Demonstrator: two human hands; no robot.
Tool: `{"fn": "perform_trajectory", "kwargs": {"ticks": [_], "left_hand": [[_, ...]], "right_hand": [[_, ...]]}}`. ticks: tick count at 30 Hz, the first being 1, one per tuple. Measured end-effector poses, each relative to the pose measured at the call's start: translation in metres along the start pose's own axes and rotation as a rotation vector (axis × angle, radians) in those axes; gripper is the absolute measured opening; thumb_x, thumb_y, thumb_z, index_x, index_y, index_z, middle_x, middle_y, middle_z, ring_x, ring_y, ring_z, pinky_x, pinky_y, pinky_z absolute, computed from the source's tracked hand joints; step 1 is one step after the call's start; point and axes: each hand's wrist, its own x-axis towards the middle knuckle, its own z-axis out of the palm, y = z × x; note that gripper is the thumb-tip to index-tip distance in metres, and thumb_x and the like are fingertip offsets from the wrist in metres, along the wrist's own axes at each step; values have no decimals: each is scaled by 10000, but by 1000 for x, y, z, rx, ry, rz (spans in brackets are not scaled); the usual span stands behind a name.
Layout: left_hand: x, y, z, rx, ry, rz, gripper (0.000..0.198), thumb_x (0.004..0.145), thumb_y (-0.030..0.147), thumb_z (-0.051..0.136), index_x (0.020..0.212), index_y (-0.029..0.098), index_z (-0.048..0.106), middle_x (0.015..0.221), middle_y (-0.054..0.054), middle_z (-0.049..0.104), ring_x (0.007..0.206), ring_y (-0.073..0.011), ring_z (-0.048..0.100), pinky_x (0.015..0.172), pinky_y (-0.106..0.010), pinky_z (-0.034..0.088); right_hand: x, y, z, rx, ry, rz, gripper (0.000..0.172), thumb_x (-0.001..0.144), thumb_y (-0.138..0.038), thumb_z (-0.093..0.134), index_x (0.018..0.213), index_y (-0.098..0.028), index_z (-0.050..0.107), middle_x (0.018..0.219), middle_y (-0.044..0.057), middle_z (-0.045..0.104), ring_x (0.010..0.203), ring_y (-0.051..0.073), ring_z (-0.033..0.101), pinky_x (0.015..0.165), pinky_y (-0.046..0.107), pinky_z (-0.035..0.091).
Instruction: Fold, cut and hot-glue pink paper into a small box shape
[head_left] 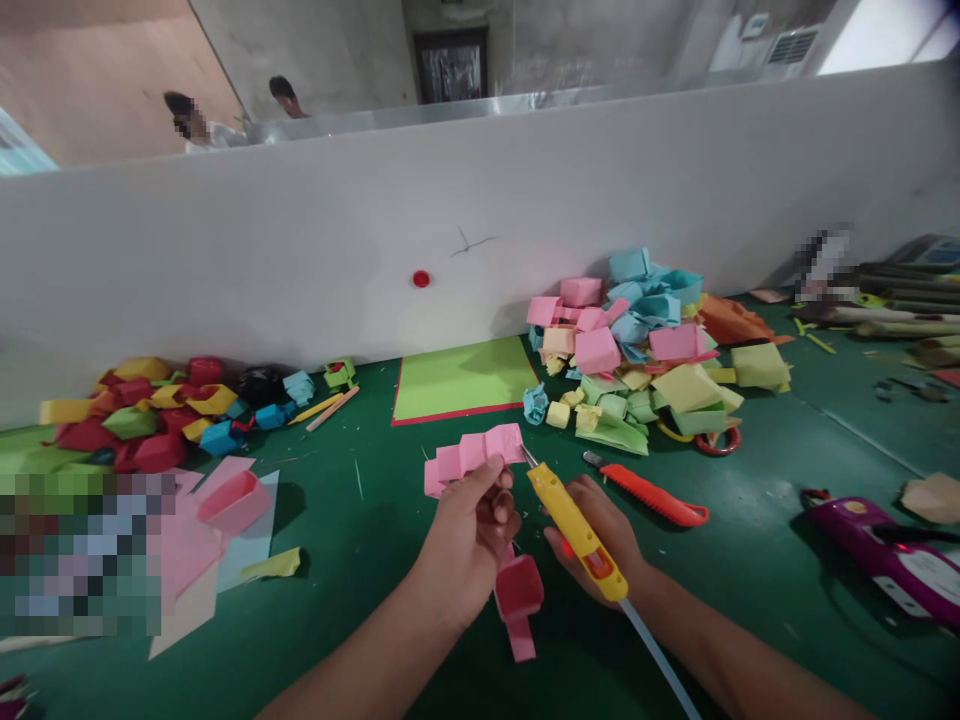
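My left hand pinches a pink paper strip between thumb and fingers. The strip is creased in steps, and its right end points towards my other hand. In my right hand is a yellow hot glue gun, a pale glue stick coming out of its rear. Its metal tip is at the strip's right end; whether they touch I cannot tell. Just under my left hand lies an open pink paper box with a flap pointing down. An orange-red utility knife rests beyond my right hand.
Folded paper boxes in several colours are heaped at the back right, near scissors. More coloured paper shapes and loose sheets lie left. A green sheet touches the white partition. A purple device sits right.
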Motion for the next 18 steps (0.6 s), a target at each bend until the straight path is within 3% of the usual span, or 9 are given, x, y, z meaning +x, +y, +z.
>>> {"fn": "perform_trajectory", "kwargs": {"ticks": [12, 18], "left_hand": [[-4, 12, 1, -20, 5, 28, 395, 550, 238, 948, 747, 136, 622, 704, 51, 583, 489, -24, 411, 427, -160, 372], [-5, 7, 2, 11, -7, 48, 371, 556, 250, 946, 719, 144, 630, 697, 41, 593, 486, -33, 424, 426, -167, 374]], "right_hand": [[0, -4, -4, 89, 20, 32, 63, 899, -283, 604, 915, -233, 569, 755, 11, 590, 672, 194, 559, 588, 316, 461], [-10, -5, -4, 186, 28, 217, 122, 928, -356, 593, 981, -251, 627, 842, 23, 625, 674, 181, 631, 596, 298, 528]]}}
